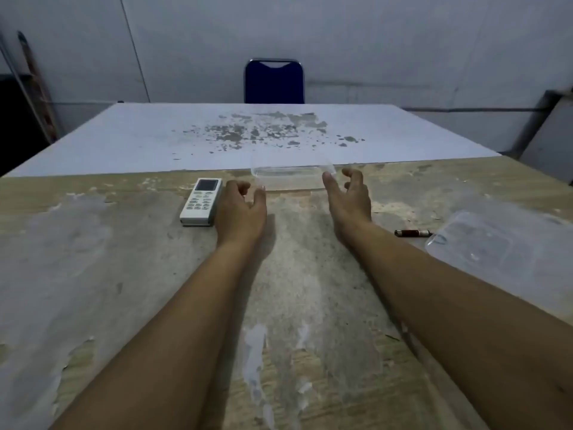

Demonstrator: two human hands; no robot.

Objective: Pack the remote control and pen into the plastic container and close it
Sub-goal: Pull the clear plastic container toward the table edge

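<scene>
Both hands are out in front with nothing in them. The left hand (240, 209) is loosely curled with the fingers apart, sitting just right of the remote control (201, 201). The right hand (348, 197) is spread the same way, thumb and fingers parted, right at the near right corner of the plastic container (290, 176). Looks like the thumb might be touching the rim, but the plastic is clear and the light is dim, so I can't really tell.

The container sits empty and open at the seam where the worn wooden table (124, 274) meets the white board (155, 141) behind it. Its long side runs left to right across the view. The lid (493, 243) lies flat well off to the right, and the pen (412, 233) is just left of it, close to the right forearm.

My read: the step here is steadying or pulling the container closer before loading it. I'd grab it by both short ends, since thin clear tubs flex and skate around when pushed from one side.

Orientation matters for the fit. The remote's long axis runs away from the person, leaning a little right, screen at the far end and buttons facing up. That's roughly crosswise to the container, so it needs about a quarter turn to drop in flat. The pen already lies left to right, same as the container, so it can go straight in alongside.
</scene>
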